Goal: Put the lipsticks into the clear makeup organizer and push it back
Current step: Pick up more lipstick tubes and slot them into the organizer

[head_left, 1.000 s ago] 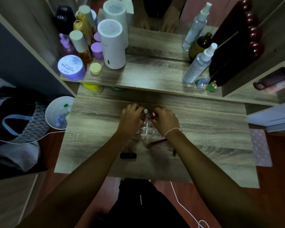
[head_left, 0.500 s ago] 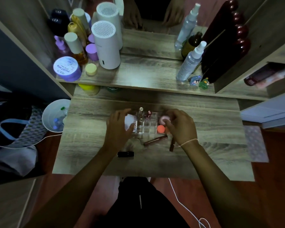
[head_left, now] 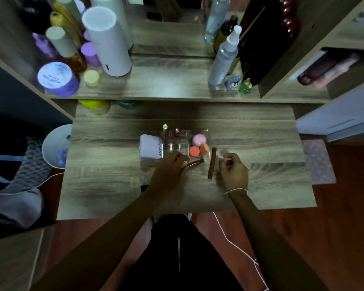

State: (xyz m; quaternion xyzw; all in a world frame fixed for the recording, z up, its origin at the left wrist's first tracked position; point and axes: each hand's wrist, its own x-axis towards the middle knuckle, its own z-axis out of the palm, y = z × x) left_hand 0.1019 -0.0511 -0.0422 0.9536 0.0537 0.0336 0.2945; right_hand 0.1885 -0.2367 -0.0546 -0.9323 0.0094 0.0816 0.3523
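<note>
The clear makeup organizer (head_left: 206,133) stands mid-table. It holds a white pack (head_left: 150,149), two upright lipsticks (head_left: 165,127) (head_left: 177,133) and pink and orange sponges (head_left: 199,140). In front of it a brown-red lipstick (head_left: 195,163) lies on the wood, and my left hand (head_left: 168,171) pinches its near end. A second brown-red lipstick (head_left: 212,162) lies lengthwise to its right. My right hand (head_left: 233,172) rests just right of that one, fingers loosely curled, holding nothing. A small dark object (head_left: 143,187) peeks from under my left forearm.
The shelf above the table carries a white cylinder (head_left: 107,40), a purple jar (head_left: 57,78), bottles, a spray bottle (head_left: 224,59) and two small figurines (head_left: 239,84). A white bin (head_left: 54,143) stands left of the table. A white cord (head_left: 237,246) hangs at my knees.
Both hands have drawn back from the organizer toward me. The left went onto the lying lipstick; the right left the sponges and settled beside the other lipstick.
</note>
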